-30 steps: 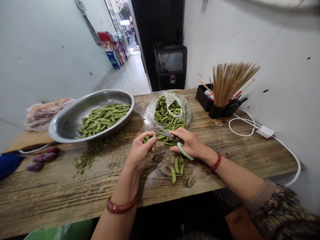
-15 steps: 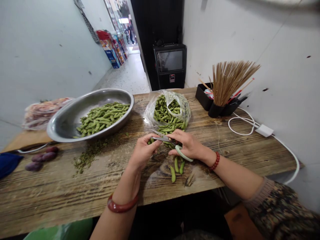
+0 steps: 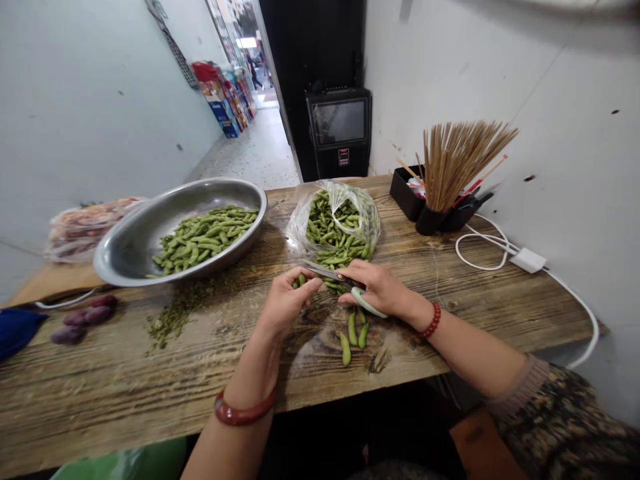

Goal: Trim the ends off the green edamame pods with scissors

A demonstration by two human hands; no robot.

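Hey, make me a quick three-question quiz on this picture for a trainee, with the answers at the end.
1. Which hand holds the scissors?
2. True or false: the purple fruits lie outside the metal basin.
3. Fill in the blank: the left hand holds ___.

Key:
1. The right hand.
2. True.
3. Green pods.

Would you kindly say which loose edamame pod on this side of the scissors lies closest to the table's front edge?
The leftmost pod of that group: its lower tip comes farthest forward, while the other pods lie farther back to its right.
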